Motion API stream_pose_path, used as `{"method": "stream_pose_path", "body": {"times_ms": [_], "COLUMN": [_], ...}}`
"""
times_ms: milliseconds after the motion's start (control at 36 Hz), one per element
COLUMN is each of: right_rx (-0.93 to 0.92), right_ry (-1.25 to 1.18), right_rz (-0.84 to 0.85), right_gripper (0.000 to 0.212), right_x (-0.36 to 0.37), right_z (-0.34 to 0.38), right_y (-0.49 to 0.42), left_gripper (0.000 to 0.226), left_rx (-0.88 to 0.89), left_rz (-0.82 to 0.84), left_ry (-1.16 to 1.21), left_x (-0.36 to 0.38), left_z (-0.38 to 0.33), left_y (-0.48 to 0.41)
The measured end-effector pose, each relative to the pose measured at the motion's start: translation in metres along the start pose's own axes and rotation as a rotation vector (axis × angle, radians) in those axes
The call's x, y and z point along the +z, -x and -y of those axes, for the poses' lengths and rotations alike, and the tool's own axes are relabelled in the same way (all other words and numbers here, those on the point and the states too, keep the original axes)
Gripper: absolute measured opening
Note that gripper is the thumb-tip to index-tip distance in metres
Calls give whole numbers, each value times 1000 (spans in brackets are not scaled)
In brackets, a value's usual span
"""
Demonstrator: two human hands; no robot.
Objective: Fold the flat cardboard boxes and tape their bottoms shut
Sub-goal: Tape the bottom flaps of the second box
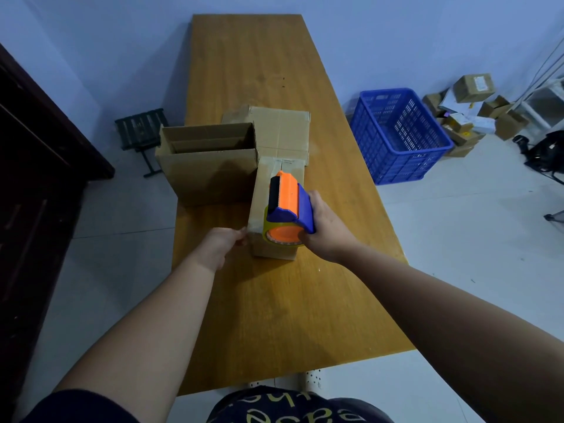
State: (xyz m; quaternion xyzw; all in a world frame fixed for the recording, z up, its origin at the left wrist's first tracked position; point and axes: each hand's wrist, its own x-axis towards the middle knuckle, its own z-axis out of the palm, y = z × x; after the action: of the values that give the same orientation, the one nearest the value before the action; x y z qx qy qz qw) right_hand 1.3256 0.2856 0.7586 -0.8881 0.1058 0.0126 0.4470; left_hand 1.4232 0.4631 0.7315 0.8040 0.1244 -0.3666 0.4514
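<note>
A small folded cardboard box [268, 190] stands bottom-up on the wooden table [274, 300], with clear tape along its top seam. My right hand [323, 230] grips an orange and blue tape dispenser [288, 209] that rests on the box's near top edge. My left hand [224, 244] touches the box's near left corner, its fingers curled against the side. An open folded box [207, 166] lies on its side to the left. Flat cardboard [280, 129] lies behind both.
A blue plastic crate [399, 135] sits on the floor right of the table, with a pile of small cartons [470, 108] behind it. A dark cabinet [36, 178] stands at the left, and a small black stool [142, 132] beside the table's left edge.
</note>
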Motion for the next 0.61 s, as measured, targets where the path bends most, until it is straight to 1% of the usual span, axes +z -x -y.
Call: {"method": "stream_pose_path", "body": {"times_ms": [83,194,333,389,444,500,583,611], "right_rx": [-9,6,16,19,23,25,21,23], "right_ry": [-1,-28,-38,-38,-39,-40,-43,-43], "right_rz": [-9,-11,5,-1,-1,-1,2,4], "right_gripper": [53,51,53,51,49,49,49,49], "right_x": [2,2,1,1,1,0,0,0], "right_z": [-1,-1,0,0,0,1,2,2], "right_y": [-1,-2,-3,-4,-3,-2,-1,-1], "left_gripper": [37,47,56,57,53,47,38,38], "left_rx": [-24,-52,-191,-256,-306,-283,-116,-53], "left_rz": [-10,-34,-24,23,63,28,-182,-224], "left_ry": [14,42,93,189,269,255,198,207], "left_x": [4,7,5,2,3,7,12,13], "left_z": [-2,0,3,5,9,16,30,34], "left_y": [0,-7,-11,-12,-13,-18,-28,-29]}}
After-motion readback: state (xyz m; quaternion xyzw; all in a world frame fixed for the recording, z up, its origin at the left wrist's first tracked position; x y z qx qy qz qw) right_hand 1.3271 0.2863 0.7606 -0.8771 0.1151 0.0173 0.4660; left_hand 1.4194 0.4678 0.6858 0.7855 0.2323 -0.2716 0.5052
